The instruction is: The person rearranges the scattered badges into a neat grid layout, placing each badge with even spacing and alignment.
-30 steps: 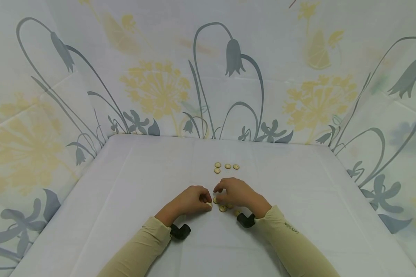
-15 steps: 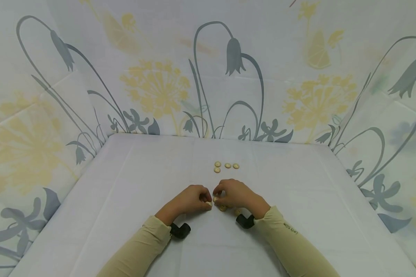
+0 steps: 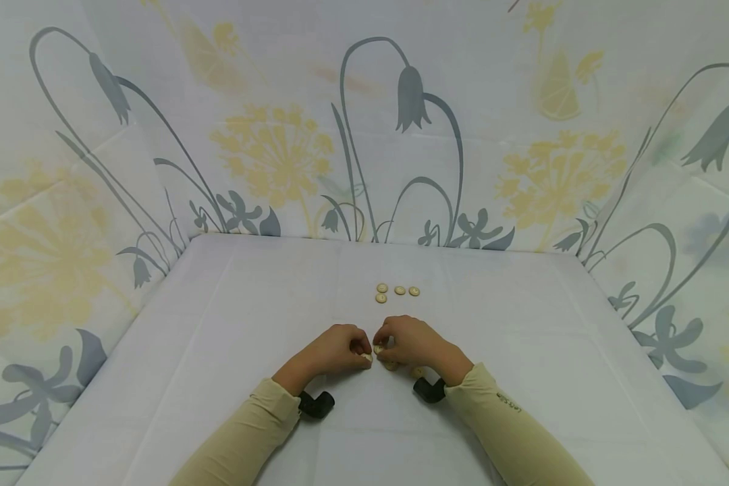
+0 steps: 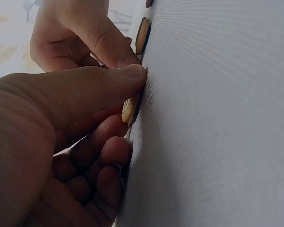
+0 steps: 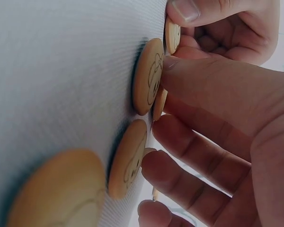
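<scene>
My left hand pinches a round wooden disc between thumb and fingers, low at the white cloth. Just to its right, my right hand has thumb and fingertips on another wooden disc, partly hidden behind the thumb in the right wrist view. The two hands' fingertips almost meet. Below the right hand, a disc with a line drawing lies close by the thumb. More discs, such as a drawn-on one, lie under the palm, hidden from the head view by the hand.
Further back on the white tablecloth lies a group of several discs, two stacked front to back and two side by side. One disc sits near the right wrist. A flower-patterned cloth rises behind and at both sides.
My right hand's thumb and fingers, apart around the disc a second ago, have come together on it. My left hand has stayed in place, pinching its disc.
</scene>
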### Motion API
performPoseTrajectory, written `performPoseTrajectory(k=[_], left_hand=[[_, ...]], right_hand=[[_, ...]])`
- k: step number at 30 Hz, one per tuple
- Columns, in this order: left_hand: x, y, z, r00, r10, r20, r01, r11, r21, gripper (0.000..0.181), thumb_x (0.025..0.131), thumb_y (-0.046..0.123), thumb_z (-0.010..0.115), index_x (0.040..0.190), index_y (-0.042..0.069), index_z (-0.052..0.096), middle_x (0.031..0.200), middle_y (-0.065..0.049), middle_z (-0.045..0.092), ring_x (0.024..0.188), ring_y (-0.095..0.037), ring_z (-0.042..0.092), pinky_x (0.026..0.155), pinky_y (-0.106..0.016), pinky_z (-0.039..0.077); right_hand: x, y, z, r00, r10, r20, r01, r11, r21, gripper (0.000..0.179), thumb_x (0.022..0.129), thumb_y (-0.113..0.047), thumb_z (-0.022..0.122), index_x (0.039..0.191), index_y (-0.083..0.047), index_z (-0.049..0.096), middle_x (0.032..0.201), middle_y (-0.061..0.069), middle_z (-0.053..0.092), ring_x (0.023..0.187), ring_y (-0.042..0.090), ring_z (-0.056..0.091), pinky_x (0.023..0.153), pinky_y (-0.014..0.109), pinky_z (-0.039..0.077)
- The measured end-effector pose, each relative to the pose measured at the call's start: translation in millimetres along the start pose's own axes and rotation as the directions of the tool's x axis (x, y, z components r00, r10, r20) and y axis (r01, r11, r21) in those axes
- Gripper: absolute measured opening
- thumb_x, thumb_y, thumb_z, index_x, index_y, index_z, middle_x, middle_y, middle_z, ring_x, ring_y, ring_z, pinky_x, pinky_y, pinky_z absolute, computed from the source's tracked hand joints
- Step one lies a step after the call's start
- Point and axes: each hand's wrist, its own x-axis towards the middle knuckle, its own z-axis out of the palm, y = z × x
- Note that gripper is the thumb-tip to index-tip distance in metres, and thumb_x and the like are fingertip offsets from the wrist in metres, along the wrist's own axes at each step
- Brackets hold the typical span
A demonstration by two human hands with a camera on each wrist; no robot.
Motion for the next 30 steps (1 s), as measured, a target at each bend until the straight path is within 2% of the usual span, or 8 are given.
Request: performPoseTrajectory(k=[14,30], left_hand=[[-0.7,0.4,-0.6,1.0,0.015,-0.003,-0.015,1.0,0.011,0.012,0.08,0.021,0.078,0.087,0.015,0.069,0.082,0.007,0.063,0.077,-0.006,0.056,0.072,-0.023,0.047],[0.2,0.0,0.0,1.0,-0.001,0.0,0.001,1.0,0.005,0.012,0.081,0.022,0.077,0.088,0.016,0.069,0.082,0.007,0.062,0.078,-0.007,0.056,0.072,-0.025,0.047]], right_hand=[[0.6,2.5,1.6,1.0,0.0,-0.004,0.0,1.0,0.016,0.018,0.083,-0.024,0.076,0.1,-0.02,0.074,0.096,-0.008,0.065,0.081,0.008,0.055,0.072,0.029,0.046],[2.1,8.0,3.3,1.0,0.025,-0.013,-0.025,1.0,0.015,0.02,0.082,-0.024,0.076,0.101,-0.02,0.074,0.097,-0.009,0.066,0.081,0.008,0.054,0.074,0.03,0.046]])
